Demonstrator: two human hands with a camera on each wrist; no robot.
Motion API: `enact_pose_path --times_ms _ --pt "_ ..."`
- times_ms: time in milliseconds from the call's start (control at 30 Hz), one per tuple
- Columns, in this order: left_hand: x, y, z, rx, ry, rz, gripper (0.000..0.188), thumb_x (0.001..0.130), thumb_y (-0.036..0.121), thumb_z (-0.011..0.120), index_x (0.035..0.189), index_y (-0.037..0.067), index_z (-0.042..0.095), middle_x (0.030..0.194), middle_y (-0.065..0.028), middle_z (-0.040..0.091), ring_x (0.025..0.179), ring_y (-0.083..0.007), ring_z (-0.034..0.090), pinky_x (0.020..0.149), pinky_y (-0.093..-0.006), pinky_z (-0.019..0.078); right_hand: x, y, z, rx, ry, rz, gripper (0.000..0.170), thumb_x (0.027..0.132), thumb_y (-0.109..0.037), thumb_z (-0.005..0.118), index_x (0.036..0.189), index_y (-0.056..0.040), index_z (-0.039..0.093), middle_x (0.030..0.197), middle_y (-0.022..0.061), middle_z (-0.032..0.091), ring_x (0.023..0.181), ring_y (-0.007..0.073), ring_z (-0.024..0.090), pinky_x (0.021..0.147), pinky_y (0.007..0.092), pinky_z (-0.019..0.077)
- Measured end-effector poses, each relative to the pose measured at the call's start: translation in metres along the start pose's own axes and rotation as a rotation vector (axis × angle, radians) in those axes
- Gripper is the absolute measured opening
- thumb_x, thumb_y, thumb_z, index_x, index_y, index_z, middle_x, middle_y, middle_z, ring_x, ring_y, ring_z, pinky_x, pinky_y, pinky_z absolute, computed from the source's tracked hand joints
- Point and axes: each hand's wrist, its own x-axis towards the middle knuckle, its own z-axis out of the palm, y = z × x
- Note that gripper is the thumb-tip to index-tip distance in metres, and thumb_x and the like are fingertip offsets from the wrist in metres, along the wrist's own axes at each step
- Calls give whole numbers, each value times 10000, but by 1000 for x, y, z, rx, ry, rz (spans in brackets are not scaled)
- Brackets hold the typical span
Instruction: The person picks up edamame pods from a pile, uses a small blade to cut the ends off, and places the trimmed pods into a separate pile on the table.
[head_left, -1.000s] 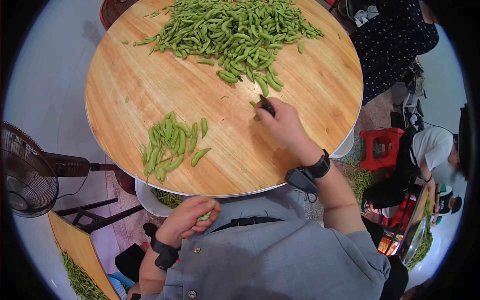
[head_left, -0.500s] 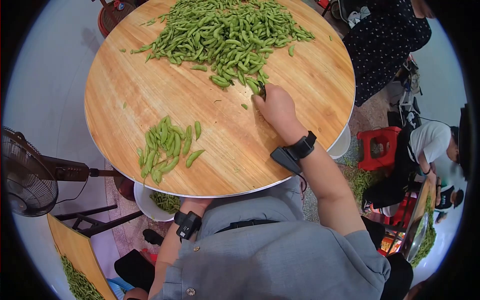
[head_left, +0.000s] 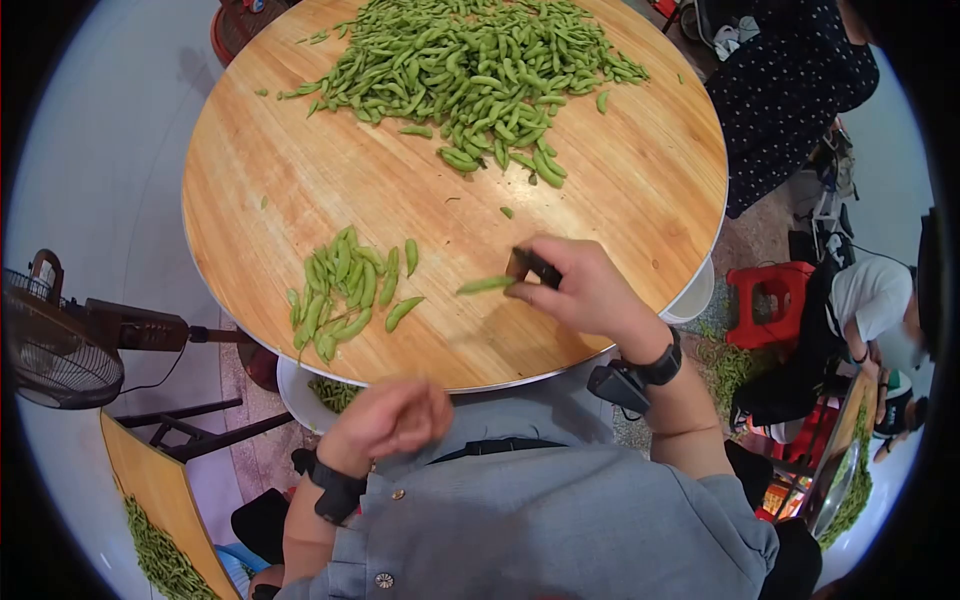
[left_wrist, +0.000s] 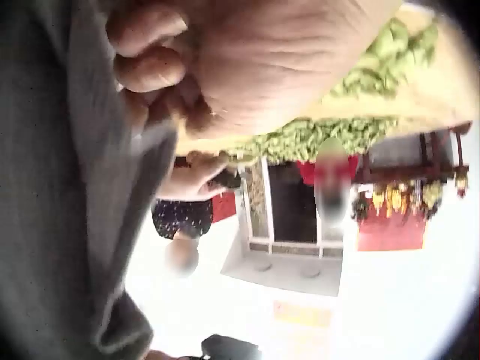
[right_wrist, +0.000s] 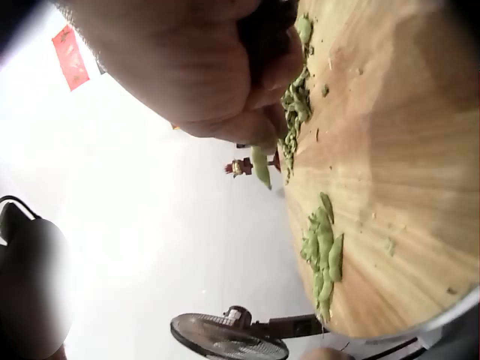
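In the head view the right hand (head_left: pixel 592 288) is over the table, gripping a small black tool (head_left: pixel 541 268) and pinching one green pod (head_left: pixel 483 286) that points left. The right wrist view shows this pod (right_wrist: pixel 261 168) hanging below the fingertips, beside the dark tool (right_wrist: pixel 266 37). Below the table's near edge, the left hand (head_left: pixel 400 422) has loosely curled fingers with nothing visible in them. In the left wrist view, the left hand (left_wrist: pixel 262 56) shows its bare palm. A small group of pods (head_left: pixel 340 290) lies at the table's near left.
A large pod heap (head_left: pixel 470 70) covers the far part of the round wooden table (head_left: pixel 240 220). Under its near edge stands a white bucket (head_left: pixel 300 395) with pods; another white container (head_left: pixel 695 292) is at right. A fan (head_left: pixel 60 345) stands left, a red stool (head_left: pixel 765 300) right.
The right hand has moved from the heap's edge back toward the person, carrying a pod. The left hand, half hidden under the table edge half a second ago, has come back into view.
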Motion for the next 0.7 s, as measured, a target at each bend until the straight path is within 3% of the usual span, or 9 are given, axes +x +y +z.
enact_pose_path --times_ms 33,167,233,300,333,400,533,700 --pt "7 9 11 -123 144 79 362 943 325 390 855 1 524 646 -55 508 404 -39 288 349 -166 193 -1 -4 3 13 -32 -108 177 718 -95 688 835 -30 572 662 71 540 596 170 527 548 269 415" --pt "37 31 20 -176 144 51 334 946 323 397 889 18 522 657 -48 507 401 -37 264 352 -165 185 0 -15 11 -58 -75 -264 182 711 -94 672 860 -52 576 751 116 581 679 283 575 597 332 460" --pt "44 32 22 -72 -37 220 276 943 289 427 916 30 518 667 -30 500 414 -37 260 360 -169 195 -2 -11 14 -69 -66 -271 174 751 -103 647 901 -44 580 751 124 583 677 278 582 596 336 459" --pt "48 33 29 -77 13 281 237 939 260 444 930 34 515 671 -22 497 429 -37 278 368 -171 207 -5 -9 18 76 59 -48 210 828 -92 585 1024 -20 561 732 49 570 598 125 539 544 255 432" --pt "49 34 31 -84 66 345 201 935 231 460 943 37 511 676 -14 493 445 -36 296 376 -172 220 -8 -10 19 76 60 -45 210 828 -92 585 1024 -20 561 732 49 570 598 125 539 544 255 432" --pt "53 33 32 -54 105 376 186 930 222 471 949 40 509 675 -7 486 461 -35 311 383 -173 230 -13 -15 21 505 -166 366 284 907 -124 464 1173 -25 479 699 10 534 530 56 465 465 203 383" --pt "62 36 30 -19 164 427 155 924 199 486 944 48 511 675 6 473 483 -31 334 393 -173 241 -15 -19 19 703 -279 434 353 922 -111 400 1267 -37 380 669 2 490 486 40 415 419 181 344" --pt "69 40 27 -5 193 416 154 922 201 486 935 49 510 685 -11 482 485 -46 333 412 -171 272 -10 -12 20 609 -260 390 373 918 -100 398 1285 -40 374 674 0 498 486 36 418 423 183 350"
